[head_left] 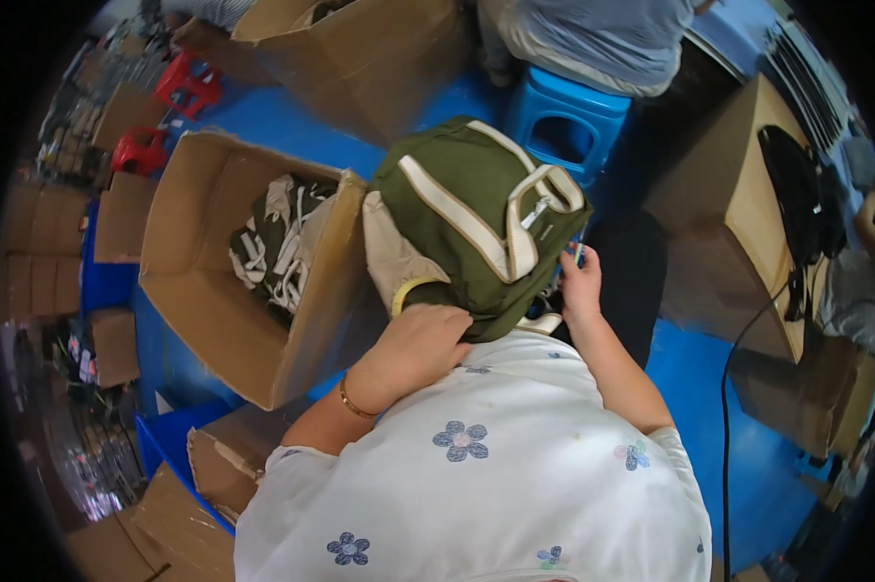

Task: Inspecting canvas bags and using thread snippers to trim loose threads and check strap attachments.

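Gripping green backpack: left hand closed underneath, right hand closed at side; open carton left.

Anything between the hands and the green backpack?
Nothing visible. The left hand already grips the green backpack at its lower edge, and the right hand touches its right side. Whether the right fingers close on it cannot be seen.

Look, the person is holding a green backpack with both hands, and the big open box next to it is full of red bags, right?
Not quite. The head view shows both hands, left hand and right hand, on the green backpack, but the open cardboard box beside it holds green bags with cream straps, not red ones.
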Demonstrator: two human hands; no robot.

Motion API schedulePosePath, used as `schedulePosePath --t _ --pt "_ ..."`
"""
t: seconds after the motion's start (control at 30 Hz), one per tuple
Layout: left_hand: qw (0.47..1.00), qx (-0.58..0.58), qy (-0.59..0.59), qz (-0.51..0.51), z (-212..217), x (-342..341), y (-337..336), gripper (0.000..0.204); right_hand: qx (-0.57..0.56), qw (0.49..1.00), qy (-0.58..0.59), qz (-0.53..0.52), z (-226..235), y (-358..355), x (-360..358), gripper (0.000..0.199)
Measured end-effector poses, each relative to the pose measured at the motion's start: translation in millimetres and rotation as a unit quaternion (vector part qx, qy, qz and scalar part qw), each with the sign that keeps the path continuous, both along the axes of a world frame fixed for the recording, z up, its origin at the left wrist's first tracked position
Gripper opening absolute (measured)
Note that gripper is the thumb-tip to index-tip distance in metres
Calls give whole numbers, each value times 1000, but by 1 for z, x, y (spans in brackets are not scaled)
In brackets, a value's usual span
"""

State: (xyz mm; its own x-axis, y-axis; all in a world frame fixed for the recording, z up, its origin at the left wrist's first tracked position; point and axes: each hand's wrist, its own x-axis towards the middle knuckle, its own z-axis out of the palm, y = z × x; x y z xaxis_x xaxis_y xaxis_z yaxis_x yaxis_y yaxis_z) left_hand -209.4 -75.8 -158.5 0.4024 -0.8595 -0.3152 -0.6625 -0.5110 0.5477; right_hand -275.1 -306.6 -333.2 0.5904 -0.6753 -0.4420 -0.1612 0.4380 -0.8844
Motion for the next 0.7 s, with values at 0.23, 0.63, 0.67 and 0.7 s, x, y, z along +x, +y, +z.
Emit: schedulePosePath --t 0.23,0.63,0.67,0.7 --pt "981 32 -174 74 -23 15 35 66 2 1000 9 0 -1 -5 -5 18" --pt "968 -180 -105 139 -64 53 36 30 -242 965 58 77 29 -40 -32 30" --pt "960 -207 -90 166 -72 57 36 31 -283 954 62 76 20 -47 -40 31" --pt "950 -244 -21 196 -71 60 29 34 -297 946 108 79 25 -54 -49 33"
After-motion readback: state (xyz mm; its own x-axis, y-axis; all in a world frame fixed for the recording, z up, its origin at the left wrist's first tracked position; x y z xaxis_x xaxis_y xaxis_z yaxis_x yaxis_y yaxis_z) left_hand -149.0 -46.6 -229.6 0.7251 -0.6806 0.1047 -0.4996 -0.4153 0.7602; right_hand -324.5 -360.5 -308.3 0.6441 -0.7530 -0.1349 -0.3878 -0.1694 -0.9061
